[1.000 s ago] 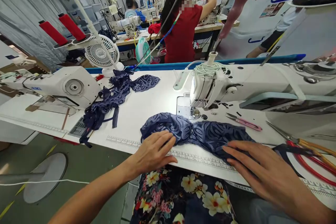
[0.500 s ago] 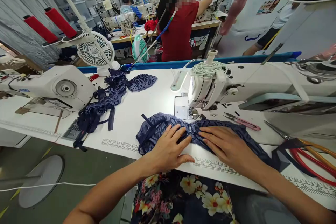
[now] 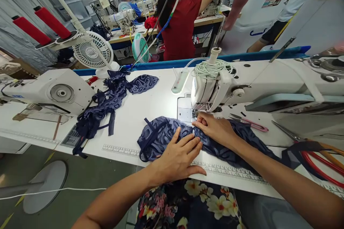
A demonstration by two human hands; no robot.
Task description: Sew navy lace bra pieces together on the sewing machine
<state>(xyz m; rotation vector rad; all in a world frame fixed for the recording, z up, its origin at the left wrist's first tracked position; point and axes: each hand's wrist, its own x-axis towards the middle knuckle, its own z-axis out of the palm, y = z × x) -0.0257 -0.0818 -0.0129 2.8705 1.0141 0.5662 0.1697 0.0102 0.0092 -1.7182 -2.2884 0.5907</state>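
Observation:
A navy lace bra lies spread on the white table just in front of the sewing machine's presser foot. My left hand rests flat on its middle part, fingers stretched out and thumb apart. At the bra's upper middle edge, close by the needle area, my right hand is closed in a pinch on the lace. What exactly lies between those fingertips is partly hidden. The bra's right side runs out under my right forearm.
Pink thread snips and scissors with red handles lie to the right. More navy lace pieces are heaped at the left, beside a second sewing machine and a white fan. A co-worker in red is beyond the table.
My right hand has gone from lying flat on the lace to a pinch at its upper edge, up and left near the presser foot. The left hand stays flat, shifted slightly.

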